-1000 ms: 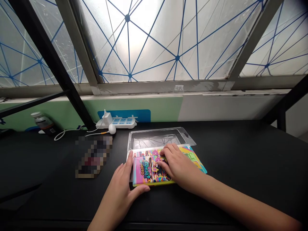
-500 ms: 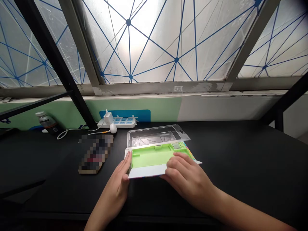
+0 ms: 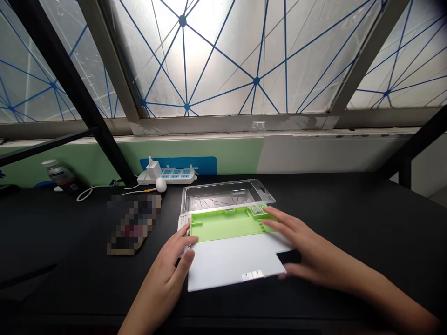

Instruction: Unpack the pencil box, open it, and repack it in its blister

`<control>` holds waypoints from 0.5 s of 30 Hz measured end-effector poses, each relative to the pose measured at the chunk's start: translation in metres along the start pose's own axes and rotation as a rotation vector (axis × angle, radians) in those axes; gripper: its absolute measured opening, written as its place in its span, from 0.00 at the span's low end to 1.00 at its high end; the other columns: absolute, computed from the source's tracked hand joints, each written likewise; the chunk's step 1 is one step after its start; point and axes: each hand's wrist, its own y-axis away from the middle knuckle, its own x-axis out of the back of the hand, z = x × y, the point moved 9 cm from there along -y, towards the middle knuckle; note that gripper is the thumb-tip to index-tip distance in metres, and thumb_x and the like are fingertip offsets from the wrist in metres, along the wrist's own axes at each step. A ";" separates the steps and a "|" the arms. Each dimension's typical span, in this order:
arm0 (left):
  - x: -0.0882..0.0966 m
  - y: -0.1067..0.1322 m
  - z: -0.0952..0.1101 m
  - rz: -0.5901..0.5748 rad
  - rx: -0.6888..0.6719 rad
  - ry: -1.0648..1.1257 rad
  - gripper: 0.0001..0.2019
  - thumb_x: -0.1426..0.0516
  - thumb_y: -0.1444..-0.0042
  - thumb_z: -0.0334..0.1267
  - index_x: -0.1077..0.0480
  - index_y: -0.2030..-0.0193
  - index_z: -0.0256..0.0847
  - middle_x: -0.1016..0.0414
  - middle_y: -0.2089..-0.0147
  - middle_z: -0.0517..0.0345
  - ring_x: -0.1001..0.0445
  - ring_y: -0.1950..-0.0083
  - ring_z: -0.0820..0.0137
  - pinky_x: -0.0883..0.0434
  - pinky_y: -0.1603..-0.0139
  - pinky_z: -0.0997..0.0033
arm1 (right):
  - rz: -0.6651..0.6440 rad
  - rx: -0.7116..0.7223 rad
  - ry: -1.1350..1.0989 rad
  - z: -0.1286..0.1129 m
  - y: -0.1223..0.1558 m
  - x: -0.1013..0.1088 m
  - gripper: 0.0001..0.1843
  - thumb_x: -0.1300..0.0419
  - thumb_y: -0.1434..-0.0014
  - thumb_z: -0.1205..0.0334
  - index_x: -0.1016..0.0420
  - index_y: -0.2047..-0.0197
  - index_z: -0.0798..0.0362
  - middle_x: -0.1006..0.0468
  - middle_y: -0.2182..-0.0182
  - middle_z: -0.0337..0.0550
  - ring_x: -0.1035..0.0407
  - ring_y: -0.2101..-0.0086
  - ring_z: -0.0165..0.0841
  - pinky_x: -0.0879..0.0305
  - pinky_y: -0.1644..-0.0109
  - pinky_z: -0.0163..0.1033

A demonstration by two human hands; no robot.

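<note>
A flat case that looks like a pencil box lies unfolded on the black desk. It has a shallow green tray (image 3: 223,226) and a white inner flap (image 3: 233,263) spread out towards me. Two small silvery pieces (image 3: 252,275) sit at the flap's front edge. Behind the tray stands a clear plastic cover (image 3: 223,195) with a rim. My left hand (image 3: 171,267) is open, its fingers resting at the tray's left end and the thumb over the flap. My right hand (image 3: 307,246) is open, fingers spread over the tray's right end, thumb close to the flap's front right corner.
A pixelated flat object (image 3: 134,225) lies to the left. Behind it are a white power strip (image 3: 176,175) with a plugged-in charger, a white cable with a round end (image 3: 161,184), and a tilted bottle (image 3: 61,176). Black frame bars (image 3: 111,149) slant up on both sides.
The white flap has come down flat towards me, showing its full inner face. My right hand has opened and moved right, off the flap's edge. My left hand stays at the left end.
</note>
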 end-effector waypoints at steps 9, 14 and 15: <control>0.006 0.007 -0.011 0.053 -0.052 0.164 0.41 0.64 0.37 0.73 0.37 0.30 0.51 0.39 0.25 0.49 0.40 0.25 0.47 0.37 0.31 0.43 | 0.098 -0.329 -0.309 0.045 0.011 -0.003 0.24 0.39 0.37 0.38 0.21 0.46 0.43 0.19 0.44 0.49 0.27 0.43 0.52 0.29 0.40 0.57; 0.006 0.006 -0.017 0.094 0.014 0.182 0.38 0.62 0.33 0.68 0.48 0.24 0.49 0.38 0.26 0.47 0.41 0.25 0.51 0.36 0.31 0.46 | 0.143 -0.412 -0.346 0.044 0.005 0.001 0.23 0.43 0.33 0.40 0.26 0.44 0.45 0.19 0.45 0.48 0.25 0.46 0.49 0.28 0.42 0.53; 0.005 0.005 -0.018 0.096 0.038 0.162 0.36 0.60 0.31 0.66 0.50 0.24 0.50 0.37 0.26 0.47 0.39 0.26 0.51 0.36 0.31 0.45 | 0.152 -0.419 -0.336 0.045 0.004 0.001 0.24 0.44 0.33 0.40 0.28 0.42 0.45 0.19 0.45 0.49 0.25 0.45 0.48 0.28 0.42 0.53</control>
